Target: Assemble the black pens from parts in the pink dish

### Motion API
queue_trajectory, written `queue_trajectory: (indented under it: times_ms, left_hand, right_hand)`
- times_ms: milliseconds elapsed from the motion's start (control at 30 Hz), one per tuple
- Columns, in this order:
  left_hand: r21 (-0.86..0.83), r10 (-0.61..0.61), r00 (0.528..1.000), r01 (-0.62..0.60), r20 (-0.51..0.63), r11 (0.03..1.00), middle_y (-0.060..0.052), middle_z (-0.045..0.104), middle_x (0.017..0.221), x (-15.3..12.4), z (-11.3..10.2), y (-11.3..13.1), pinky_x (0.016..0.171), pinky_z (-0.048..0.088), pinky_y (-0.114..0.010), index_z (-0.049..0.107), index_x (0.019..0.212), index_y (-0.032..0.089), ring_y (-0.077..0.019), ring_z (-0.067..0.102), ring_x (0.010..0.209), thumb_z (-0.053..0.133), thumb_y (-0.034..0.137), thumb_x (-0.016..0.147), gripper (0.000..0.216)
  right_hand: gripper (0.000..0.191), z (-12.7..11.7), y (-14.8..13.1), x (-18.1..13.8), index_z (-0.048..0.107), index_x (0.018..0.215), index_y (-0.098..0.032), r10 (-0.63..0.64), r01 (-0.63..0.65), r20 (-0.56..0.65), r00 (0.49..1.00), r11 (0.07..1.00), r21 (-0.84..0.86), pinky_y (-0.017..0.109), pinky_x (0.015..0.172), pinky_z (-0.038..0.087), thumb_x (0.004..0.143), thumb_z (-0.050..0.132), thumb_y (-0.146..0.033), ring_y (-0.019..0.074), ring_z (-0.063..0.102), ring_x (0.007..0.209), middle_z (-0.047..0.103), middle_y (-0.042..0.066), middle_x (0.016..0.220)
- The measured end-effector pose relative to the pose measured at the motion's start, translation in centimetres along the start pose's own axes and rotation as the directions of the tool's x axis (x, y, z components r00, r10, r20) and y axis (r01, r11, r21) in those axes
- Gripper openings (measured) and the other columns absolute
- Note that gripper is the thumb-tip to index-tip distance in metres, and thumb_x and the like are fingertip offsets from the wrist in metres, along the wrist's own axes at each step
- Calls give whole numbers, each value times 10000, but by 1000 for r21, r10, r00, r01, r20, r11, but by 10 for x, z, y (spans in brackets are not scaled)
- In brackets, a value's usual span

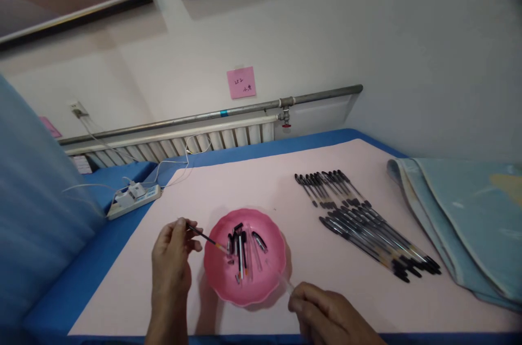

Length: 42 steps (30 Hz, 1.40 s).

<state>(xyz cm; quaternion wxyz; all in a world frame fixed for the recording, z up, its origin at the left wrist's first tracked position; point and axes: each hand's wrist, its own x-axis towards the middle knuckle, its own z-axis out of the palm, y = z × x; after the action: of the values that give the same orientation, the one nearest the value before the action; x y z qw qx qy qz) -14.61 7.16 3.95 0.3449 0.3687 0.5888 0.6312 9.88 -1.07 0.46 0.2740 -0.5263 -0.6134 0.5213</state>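
A pink scalloped bowl (271, 236) sits on a pale pink mat (253, 187) and holds several loose pen parts: black caps, refills and clear barrels. My left hand (171, 255) is just left of the bowl, fingers pinched on a thin black pen refill (206, 237) whose tip points over the bowl's rim. At the bowl's lower right edge my right hand (326, 315) is closed on a clear pen barrel (283, 278) that angles up toward the bowl.
Several assembled black pens (367, 225) lie in rows on the mat to the right. A folded light blue cloth (460, 214) lies at the far right. A white power strip (134, 198) with cables sits at the back left, in front of a radiator (183, 144).
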Motion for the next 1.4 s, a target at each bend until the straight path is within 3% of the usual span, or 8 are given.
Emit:
queue_trajectory:
  times_ms: [133,367,500,633,767,867,1133,1400]
  left_hand:
    - [416,-19,990,-42,141,908,17,602,616,8,0,0,470,407,-252,564,721,198,-147,544,517,536,462,766,269]
    - [635,18,971,-169,237,753,-55,686,718,6,31,-8,607,418,-290,644,771,196,-201,623,661,491,351,813,221]
    - [683,-2,970,-169,242,711,-88,709,856,0,25,-14,649,444,-294,631,936,181,-212,654,754,421,342,859,275]
    - [692,-19,953,-206,303,692,-68,710,877,-17,20,-17,702,442,-295,623,913,199,-214,650,808,431,341,857,246]
    - [707,-42,921,-268,388,655,-70,707,878,-32,28,-20,698,421,-304,630,917,205,-222,643,789,440,296,850,221]
    - [789,-86,897,-332,433,517,-115,695,958,-37,39,-22,679,400,-309,625,909,191,-245,642,839,399,274,872,244]
    - [859,-211,880,-319,425,399,-180,727,783,-45,58,-20,552,320,-323,645,817,166,-304,664,711,408,287,865,271]
    - [876,-199,896,-304,396,375,-208,721,886,-36,54,-29,584,361,-332,628,975,117,-321,665,774,413,268,855,288]
  right_hand:
    - [331,-10,-16,17,579,1048,-228,-125,75,-130,984,940,-332,280,570,402,943,337,-429,194,602,596,608,-2,614]
    - [381,0,-41,56,557,1197,-175,-224,86,-182,958,823,-561,338,591,380,931,366,-369,280,649,681,721,126,803]
    - [286,-4,-34,39,604,1070,-190,-247,115,-157,956,810,-575,342,638,427,912,403,-319,273,658,751,709,123,908]
    - [252,-26,0,16,578,948,-205,-258,81,-210,943,790,-607,335,648,471,933,352,-313,245,666,758,683,100,867]
    - [250,-61,42,5,566,933,-222,-340,-54,-330,881,621,-782,330,650,513,935,323,-280,230,679,787,673,90,896]
    - [254,-85,58,0,568,924,-198,-342,-172,-413,844,557,-812,382,696,511,919,316,-227,271,656,855,649,132,929]
    - [224,-107,61,-3,568,836,-185,-286,-260,-439,852,497,-828,404,611,464,867,348,-162,320,641,773,641,145,827]
    - [201,-103,54,0,506,672,-226,-175,-269,-445,878,590,-762,401,599,407,807,373,-161,350,648,737,661,158,757]
